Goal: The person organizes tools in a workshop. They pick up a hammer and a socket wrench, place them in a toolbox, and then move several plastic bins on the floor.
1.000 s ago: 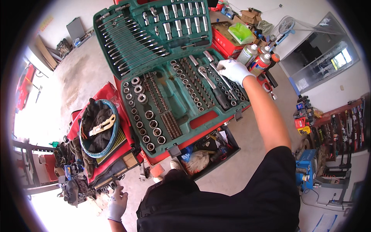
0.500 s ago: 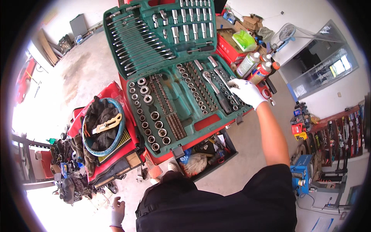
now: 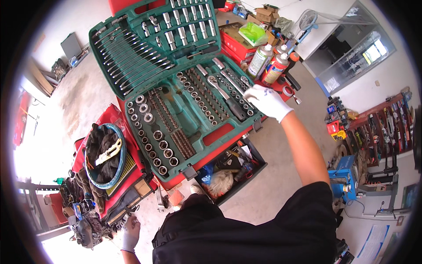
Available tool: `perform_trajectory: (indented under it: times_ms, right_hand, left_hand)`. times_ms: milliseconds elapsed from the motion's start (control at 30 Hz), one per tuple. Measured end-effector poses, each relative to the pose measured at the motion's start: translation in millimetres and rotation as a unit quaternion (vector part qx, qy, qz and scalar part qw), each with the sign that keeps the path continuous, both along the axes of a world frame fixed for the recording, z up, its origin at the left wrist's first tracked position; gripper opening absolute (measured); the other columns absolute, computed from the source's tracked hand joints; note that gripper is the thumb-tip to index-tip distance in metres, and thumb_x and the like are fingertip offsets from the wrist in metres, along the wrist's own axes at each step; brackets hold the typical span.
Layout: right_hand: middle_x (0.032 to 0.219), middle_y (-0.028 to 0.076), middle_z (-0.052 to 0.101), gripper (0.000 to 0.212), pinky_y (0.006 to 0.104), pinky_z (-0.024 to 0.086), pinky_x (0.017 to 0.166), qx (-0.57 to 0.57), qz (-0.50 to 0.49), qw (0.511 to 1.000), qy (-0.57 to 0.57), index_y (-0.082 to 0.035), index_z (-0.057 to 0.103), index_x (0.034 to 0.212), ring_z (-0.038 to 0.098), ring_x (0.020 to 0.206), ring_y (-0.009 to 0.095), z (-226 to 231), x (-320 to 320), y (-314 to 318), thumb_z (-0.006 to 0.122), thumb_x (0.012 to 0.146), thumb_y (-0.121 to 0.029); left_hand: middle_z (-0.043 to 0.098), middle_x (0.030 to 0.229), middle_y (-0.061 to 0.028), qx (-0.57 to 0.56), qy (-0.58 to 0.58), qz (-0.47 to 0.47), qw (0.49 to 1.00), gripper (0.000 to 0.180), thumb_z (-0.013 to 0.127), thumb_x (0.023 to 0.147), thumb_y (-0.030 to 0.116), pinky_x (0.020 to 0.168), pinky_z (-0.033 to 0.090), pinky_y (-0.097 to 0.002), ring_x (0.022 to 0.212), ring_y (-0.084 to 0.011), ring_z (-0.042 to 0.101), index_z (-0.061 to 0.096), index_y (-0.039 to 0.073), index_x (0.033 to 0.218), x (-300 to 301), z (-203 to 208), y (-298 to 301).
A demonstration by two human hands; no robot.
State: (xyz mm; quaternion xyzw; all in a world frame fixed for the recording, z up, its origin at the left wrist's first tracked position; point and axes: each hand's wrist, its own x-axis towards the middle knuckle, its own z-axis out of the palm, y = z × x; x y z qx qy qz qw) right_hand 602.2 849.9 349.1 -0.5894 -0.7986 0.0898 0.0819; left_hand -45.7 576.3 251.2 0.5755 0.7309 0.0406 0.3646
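A green socket set case [image 3: 198, 127] lies open before me, with rows of sockets and bits in the base and combination wrenches [image 3: 132, 61] in the lid. My right hand [image 3: 268, 102], in a white glove, is over the base's right side, fingers bent together near an extension bar [image 3: 235, 83] and small sockets; what the fingertips hold, if anything, is hidden. Left of it lies a ratchet [image 3: 226, 97] with a dark handle. My left hand [image 3: 130, 234], also gloved, hangs low at my left side, fingers loosely curled, nothing visible in it.
Left of the case, a blue-rimmed basket [image 3: 125, 160] holds dark gloves and a utility knife [image 3: 110, 152]. An open drawer [image 3: 259, 169] juts out beneath the case. Spray cans [image 3: 260, 61] stand beyond my right hand. A blue machine [image 3: 343, 180] stands at the right.
The view has shifted, so the case appears further left. My right hand stays over the right part of the case. My left hand has risen slightly, its fingers more curled.
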Motion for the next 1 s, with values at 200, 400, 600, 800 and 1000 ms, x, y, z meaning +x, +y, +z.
perform_trajectory:
  times_ms: [200,400,600,800,1000]
  right_hand:
    - [0.114,0.015,0.059,0.033,0.0469,0.054,0.084,-0.028,-0.028,0.986,-0.159,-0.021,0.065,0.128,0.067,0.101,0.033,4.6,-29.2,-11.6,0.051,0.097,-0.019]
    - [0.118,0.017,0.058,0.026,0.0484,0.052,0.085,-0.028,-0.055,0.99,-0.13,-0.014,0.062,0.12,0.066,0.101,0.036,-5.8,-27.1,-17.4,0.054,0.095,-0.015]
    - [0.123,0.015,0.058,0.023,0.0507,0.051,0.09,-0.077,-0.058,0.993,-0.068,-0.012,0.061,0.12,0.064,0.107,0.038,4.2,-22.4,-19.4,0.051,0.1,-0.019]
    - [0.113,0.012,0.066,0.025,0.0443,0.052,0.092,0.031,-0.096,0.992,0.071,-0.012,0.065,0.115,0.066,0.105,0.034,1.7,-6.0,-11.0,0.057,0.098,-0.028]
    - [0.104,0.01,0.065,0.021,0.0437,0.051,0.091,-0.01,-0.016,0.995,-0.101,-0.016,0.069,0.11,0.065,0.104,0.032,-0.2,-14.0,12.7,0.056,0.098,-0.027]
  left_hand:
    - [0.072,0.098,-0.0201,-0.024,0.029,0.004,0.999,0.04,0.063,0.091,0.025,0.082,0.054,-0.0412,0.09,-0.0327,0.07,0.064,0.0,0.122,-13.1,-11.9,-19.9]
    - [0.071,0.095,-0.0173,-0.01,-0.01,0.05,0.999,0.038,0.064,0.092,0.023,0.08,0.053,-0.04,0.087,-0.0291,0.068,0.063,0.0,0.121,-22.4,-23.8,-36.0]
    - [0.069,0.09,-0.018,-0.006,-0.003,0.045,0.999,0.035,0.064,0.091,0.021,0.079,0.053,-0.0409,0.085,-0.0309,0.067,0.064,-0.001,0.119,-41.0,-61.3,-63.0]
    - [0.069,0.092,-0.0184,-0.035,-0.011,0.037,0.999,0.037,0.065,0.09,0.022,0.08,0.053,-0.0416,0.085,-0.0318,0.067,0.064,-0.001,0.119,-33.3,-52.8,-56.4]
    - [0.07,0.093,-0.0195,-0.023,-0.003,0.027,0.999,0.037,0.063,0.091,0.02,0.08,0.053,-0.0405,0.087,-0.0312,0.068,0.063,-0.003,0.12,-24.2,-36.8,-39.7]
